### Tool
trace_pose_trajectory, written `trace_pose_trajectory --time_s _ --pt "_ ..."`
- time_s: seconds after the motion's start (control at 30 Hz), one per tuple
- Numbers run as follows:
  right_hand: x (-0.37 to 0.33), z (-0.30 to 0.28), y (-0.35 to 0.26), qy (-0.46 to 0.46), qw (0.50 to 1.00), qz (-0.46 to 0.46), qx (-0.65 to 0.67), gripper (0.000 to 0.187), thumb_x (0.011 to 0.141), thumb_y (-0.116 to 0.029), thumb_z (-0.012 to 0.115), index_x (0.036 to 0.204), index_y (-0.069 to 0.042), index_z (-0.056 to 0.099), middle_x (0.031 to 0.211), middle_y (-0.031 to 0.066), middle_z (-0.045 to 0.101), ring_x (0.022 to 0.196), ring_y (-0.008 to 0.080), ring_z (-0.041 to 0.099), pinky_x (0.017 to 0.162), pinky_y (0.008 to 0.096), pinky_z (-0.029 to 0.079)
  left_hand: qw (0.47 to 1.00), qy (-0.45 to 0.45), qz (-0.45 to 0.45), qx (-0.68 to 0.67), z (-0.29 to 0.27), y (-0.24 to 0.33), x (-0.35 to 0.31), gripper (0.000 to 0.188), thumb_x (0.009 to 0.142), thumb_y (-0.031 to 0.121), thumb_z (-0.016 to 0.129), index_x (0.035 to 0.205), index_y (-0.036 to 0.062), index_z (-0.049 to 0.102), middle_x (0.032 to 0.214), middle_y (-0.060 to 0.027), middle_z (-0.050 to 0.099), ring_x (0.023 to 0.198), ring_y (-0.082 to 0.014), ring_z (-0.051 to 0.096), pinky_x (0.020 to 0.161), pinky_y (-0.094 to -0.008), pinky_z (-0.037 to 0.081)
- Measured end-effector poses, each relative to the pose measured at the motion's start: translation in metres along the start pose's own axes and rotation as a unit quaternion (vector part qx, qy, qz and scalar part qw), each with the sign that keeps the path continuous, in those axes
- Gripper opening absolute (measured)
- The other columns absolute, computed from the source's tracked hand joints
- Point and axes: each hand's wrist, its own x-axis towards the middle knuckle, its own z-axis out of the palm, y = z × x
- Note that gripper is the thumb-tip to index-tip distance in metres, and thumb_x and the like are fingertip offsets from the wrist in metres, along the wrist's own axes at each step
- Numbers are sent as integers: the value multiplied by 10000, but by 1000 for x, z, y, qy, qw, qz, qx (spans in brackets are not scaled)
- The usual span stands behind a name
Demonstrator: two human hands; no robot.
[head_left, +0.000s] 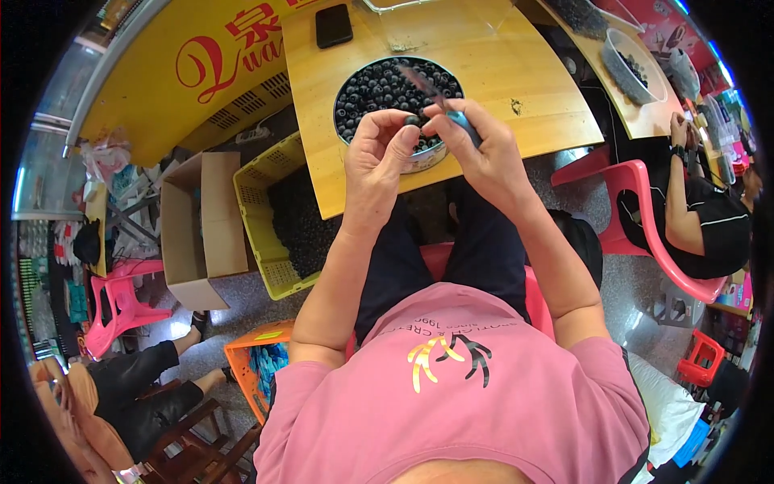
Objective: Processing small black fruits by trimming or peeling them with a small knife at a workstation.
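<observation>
Pinched between the thumb and fingers of my left hand (379, 153) is a small dark round piece (413, 120), like a nut or fruit. My right hand (482, 153) grips a knife by its blue handle (463, 126). The blurred knife blade (421, 82) slants up and left over a round bowl (423, 160) full of similar dark round pieces (379, 90). Both hands are close together above the bowl's near rim, and the right thumb and fingertips come up beside the held piece.
The bowl stands on a wooden table (532, 89) with a black phone (334, 26). At left are a yellow crate (278, 278) of dark pieces and a cardboard box (226, 214). To the right, a co-worker (685, 202) sits on a pink chair (645, 234) near a pale basin (637, 81).
</observation>
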Motion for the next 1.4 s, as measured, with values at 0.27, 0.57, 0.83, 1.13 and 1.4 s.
trace_pose_trajectory --time_s 0.27,0.57,0.83,1.13,1.4 --pt "0 -11 -8 -42 928 -204 -309 164 868 -105 678 1021 -48 656 817 94 629 617 221 587 552 311 465 998 -12 31 57 1 4 0 173 953 103 610 1097 30 550 994 -14 599 883 -51 551 786 -196 454" --pt "1 -12 -3 -28 918 -221 -328 189 835 -86 700 1021 -75 669 813 93 638 647 249 612 564 328 475 997 -12 33 74 -2 4 0 175 945 79 612 1096 18 547 993 -18 604 906 -65 570 808 -206 469" --pt "2 -14 -3 -12 908 -207 -363 223 815 -78 710 1035 -95 677 774 86 624 646 255 611 558 338 469 997 -9 22 71 -2 4 -3 175 941 76 618 1091 20 548 988 -22 609 893 -61 567 802 -204 470" --pt "2 -13 -3 -16 913 -214 -348 233 815 -75 709 1045 -91 676 769 89 616 640 251 607 553 333 466 997 -12 32 68 -1 4 -1 152 941 82 621 1065 20 559 983 -22 617 884 -59 564 790 -204 470" --pt "3 -15 -5 -27 914 -215 -344 237 816 -78 710 1050 -90 674 813 85 642 657 244 618 571 327 482 996 -26 26 77 -1 8 1 166 936 85 627 1077 21 566 979 -20 620 896 -68 573 802 -213 472"
